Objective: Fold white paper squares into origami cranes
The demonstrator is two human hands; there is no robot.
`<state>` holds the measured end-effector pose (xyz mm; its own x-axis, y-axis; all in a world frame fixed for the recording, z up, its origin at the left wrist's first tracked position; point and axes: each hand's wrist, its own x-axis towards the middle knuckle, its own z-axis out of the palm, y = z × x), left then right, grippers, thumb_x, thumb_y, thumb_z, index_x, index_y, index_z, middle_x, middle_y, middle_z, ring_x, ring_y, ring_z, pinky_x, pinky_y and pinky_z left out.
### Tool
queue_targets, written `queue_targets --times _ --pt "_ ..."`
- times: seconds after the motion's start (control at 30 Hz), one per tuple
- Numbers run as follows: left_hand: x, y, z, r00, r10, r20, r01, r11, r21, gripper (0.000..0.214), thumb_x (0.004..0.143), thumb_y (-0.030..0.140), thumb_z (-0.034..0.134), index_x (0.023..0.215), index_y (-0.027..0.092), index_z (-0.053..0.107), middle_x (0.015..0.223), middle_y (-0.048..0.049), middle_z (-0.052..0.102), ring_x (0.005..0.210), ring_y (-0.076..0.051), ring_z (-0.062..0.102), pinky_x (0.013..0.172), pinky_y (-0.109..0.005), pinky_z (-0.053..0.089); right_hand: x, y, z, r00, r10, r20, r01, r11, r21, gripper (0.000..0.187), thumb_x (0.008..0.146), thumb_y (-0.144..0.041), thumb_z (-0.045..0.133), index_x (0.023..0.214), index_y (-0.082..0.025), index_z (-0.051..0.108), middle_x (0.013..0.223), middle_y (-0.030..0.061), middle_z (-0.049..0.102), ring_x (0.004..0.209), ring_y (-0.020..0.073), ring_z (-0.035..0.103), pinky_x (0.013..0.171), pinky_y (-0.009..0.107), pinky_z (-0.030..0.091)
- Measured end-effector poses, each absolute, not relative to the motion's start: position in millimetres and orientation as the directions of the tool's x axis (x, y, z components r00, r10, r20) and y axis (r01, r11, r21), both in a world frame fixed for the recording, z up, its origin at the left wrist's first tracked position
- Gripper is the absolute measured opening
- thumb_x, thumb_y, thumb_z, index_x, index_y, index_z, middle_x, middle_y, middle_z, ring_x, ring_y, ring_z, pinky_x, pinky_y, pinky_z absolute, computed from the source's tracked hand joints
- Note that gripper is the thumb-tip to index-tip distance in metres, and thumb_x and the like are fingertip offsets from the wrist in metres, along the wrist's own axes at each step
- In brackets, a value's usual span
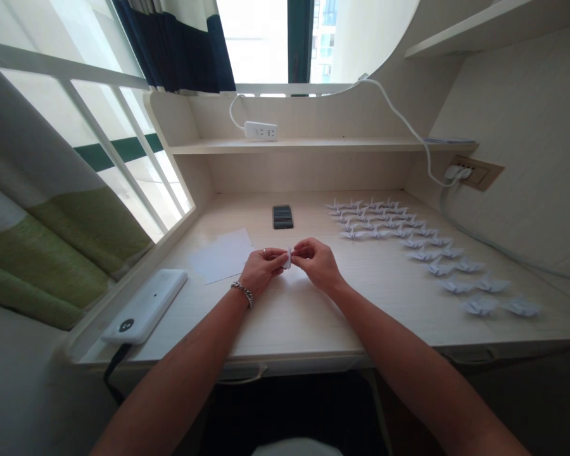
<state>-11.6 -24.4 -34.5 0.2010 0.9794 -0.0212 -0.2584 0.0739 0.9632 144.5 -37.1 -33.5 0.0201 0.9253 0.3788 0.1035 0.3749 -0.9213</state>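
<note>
A small folded piece of white paper (288, 258) is pinched between both my hands above the middle of the pale wooden desk (313, 316). My left hand (262, 268), with a ring and a metal bracelet at the wrist, grips its left side. My right hand (317, 262) grips its right side. Most of the paper is hidden by my fingers. Loose white sheets (222, 254) lie flat on the desk just left of my left hand.
Several folded white paper cranes (408, 237) lie in rows across the right half of the desk. A dark phone (282, 216) lies behind my hands. A white device (145, 305) rests at the left edge. A power strip (261, 130) sits on the shelf; a cable runs to a wall socket (470, 171).
</note>
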Motion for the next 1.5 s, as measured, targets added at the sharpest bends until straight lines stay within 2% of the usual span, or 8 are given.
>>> queue_targets --times 0.2,0.37,0.47,0.63,0.77,1.0,1.17,1.5 --pt "-12.6 -24.1 -35.5 0.238 0.971 -0.001 -0.222 0.055 0.974 0.035 0.054 0.034 0.086 0.077 0.012 0.071 0.066 -0.0048 0.066 0.057 -0.01 0.056 0.051 -0.021 0.039 145.6 -35.9 -33.5 -0.002 0.942 0.335 0.097 0.334 -0.938 0.025 0.063 -0.025 0.073 0.083 -0.018 0.058 0.071 0.0022 0.068 0.066 0.0166 0.065 0.062 0.029 0.052" --pt "-12.2 -24.8 -34.3 0.23 0.973 0.014 -0.237 0.042 0.971 0.034 0.054 0.037 0.085 0.072 0.013 0.068 0.065 -0.0029 0.063 0.057 -0.01 0.053 0.051 -0.022 0.04 144.5 -33.6 -34.5 -0.057 0.94 0.337 0.026 0.338 -0.941 0.026 0.063 -0.024 0.071 0.085 -0.017 0.058 0.072 0.0008 0.064 0.065 0.0153 0.061 0.05 0.024 0.049" --pt "-12.1 -24.8 -34.4 0.23 0.973 0.008 -0.228 0.046 0.973 0.034 0.055 0.038 0.084 0.072 0.014 0.069 0.065 -0.0023 0.063 0.058 -0.01 0.054 0.052 -0.022 0.04 145.1 -34.5 -34.1 -0.092 0.931 0.354 0.111 0.363 -0.925 0.018 0.068 -0.024 0.067 0.084 -0.017 0.063 0.073 0.0021 0.065 0.065 0.0158 0.06 0.051 0.026 0.05" --pt "-11.4 -25.0 -34.8 0.224 0.975 -0.004 -0.201 0.05 0.978 0.032 0.055 0.037 0.084 0.072 0.014 0.069 0.064 -0.0017 0.063 0.055 -0.009 0.052 0.05 -0.022 0.038 149.1 -38.6 -31.7 -0.137 0.864 0.485 0.409 0.495 -0.767 0.01 0.076 -0.018 0.061 0.081 -0.02 0.069 0.078 0.0033 0.07 0.073 0.0176 0.064 0.069 0.031 0.052" --pt "-10.9 -26.0 -33.8 0.24 0.97 -0.026 -0.197 0.075 0.978 0.032 0.055 0.036 0.084 0.072 0.013 0.07 0.065 -0.0024 0.064 0.057 -0.01 0.053 0.053 -0.023 0.04 152.1 -40.5 -31.0 -0.238 0.802 0.549 0.556 0.575 -0.599 0.014 0.081 -0.017 0.057 0.085 -0.02 0.069 0.085 0.0056 0.072 0.075 0.0188 0.064 0.071 0.03 0.049" --pt "-11.3 -28.8 -31.7 0.305 0.95 -0.067 -0.204 0.134 0.97 0.031 0.055 0.031 0.085 0.071 0.01 0.07 0.07 -0.007 0.067 0.064 -0.012 0.058 0.061 -0.025 0.045 153.8 -42.4 -29.4 -0.333 0.762 0.556 0.676 0.604 -0.422 0.017 0.087 -0.018 0.051 0.085 -0.02 0.068 0.089 0.007 0.071 0.082 0.0199 0.063 0.075 0.029 0.044" --pt "-11.8 -29.5 -31.1 0.327 0.941 -0.083 -0.21 0.158 0.965 0.029 0.057 0.03 0.085 0.067 0.009 0.068 0.068 -0.007 0.066 0.066 -0.013 0.06 0.066 -0.027 0.046 151.2 -43.1 -31.7 -0.347 0.765 0.543 0.754 0.572 -0.322 0.018 0.09 -0.018 0.048 0.088 -0.018 0.066 0.09 0.0086 0.069 0.082 0.0209 0.062 0.071 0.029 0.043" --pt "-12.8 -29.9 -31.7 0.342 0.937 -0.067 -0.24 0.157 0.958 0.03 0.058 0.03 0.085 0.068 0.009 0.067 0.067 -0.0058 0.065 0.064 -0.012 0.059 0.062 -0.025 0.045 148.2 -40.3 -38.6 -0.385 0.716 0.582 0.749 0.611 -0.257 0.017 0.092 -0.014 0.045 0.089 -0.015 0.062 0.089 0.0093 0.066 0.083 0.0195 0.059 0.074 0.028 0.043"
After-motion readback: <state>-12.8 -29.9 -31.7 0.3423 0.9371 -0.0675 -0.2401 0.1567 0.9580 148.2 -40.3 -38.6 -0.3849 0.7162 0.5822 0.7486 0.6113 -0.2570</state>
